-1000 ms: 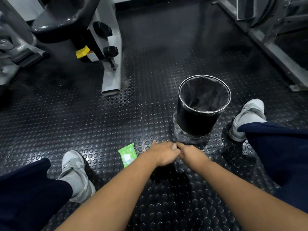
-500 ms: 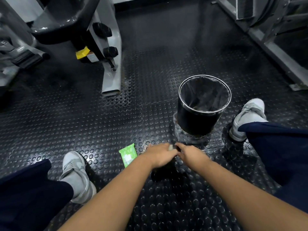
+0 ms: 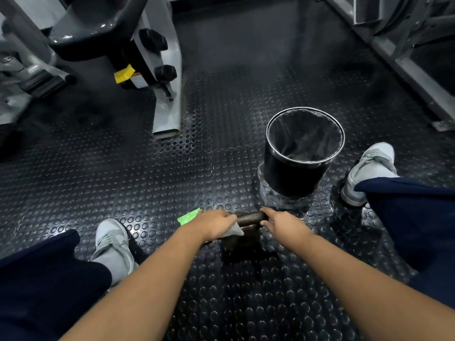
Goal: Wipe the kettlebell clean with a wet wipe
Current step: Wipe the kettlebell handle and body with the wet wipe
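A dark kettlebell (image 3: 248, 219) stands on the studded rubber floor between my feet, its brownish handle showing between my hands. My left hand (image 3: 214, 225) grips the left end of the handle with a pale wet wipe (image 3: 235, 231) bunched under its fingers. My right hand (image 3: 280, 223) curls over the right end of the handle. The bell's body lies mostly in shadow below my hands. A green wet wipe pack (image 3: 188, 216) lies on the floor just left of my left hand, partly hidden by it.
A black waste bin (image 3: 299, 153) with a clear liner stands just beyond the kettlebell, to the right. My grey shoes sit at left (image 3: 113, 244) and right (image 3: 369, 168). A grey gym machine (image 3: 162, 70) stands at far left; a metal frame (image 3: 406, 57) runs along the far right.
My hands have drawn apart along the handle, baring its middle. The left hand with the wipe has slid left and now covers part of the green pack.
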Motion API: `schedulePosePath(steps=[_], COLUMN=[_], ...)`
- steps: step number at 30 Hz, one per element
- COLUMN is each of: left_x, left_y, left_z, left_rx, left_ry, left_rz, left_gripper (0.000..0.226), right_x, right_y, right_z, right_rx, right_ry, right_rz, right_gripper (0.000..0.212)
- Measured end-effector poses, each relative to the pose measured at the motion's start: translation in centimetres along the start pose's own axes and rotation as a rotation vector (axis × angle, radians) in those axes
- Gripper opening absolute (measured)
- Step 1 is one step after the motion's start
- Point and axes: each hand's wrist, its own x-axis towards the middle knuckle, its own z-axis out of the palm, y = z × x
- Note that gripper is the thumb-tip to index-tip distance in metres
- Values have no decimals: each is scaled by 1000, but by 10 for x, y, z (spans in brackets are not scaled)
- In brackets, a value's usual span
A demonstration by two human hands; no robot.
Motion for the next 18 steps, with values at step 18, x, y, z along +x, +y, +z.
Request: schedulePosePath(steps=[18], left_x=[6], left_y=[-20], left_z=[-11], left_rx=[-83], left_ry=[-31], left_rz=[13], left_gripper=[49], right_x=[-5], right_y=[-6], right_z=[-4], right_rx=[20], right_ry=[-11], right_rz=[19], right_gripper=[46])
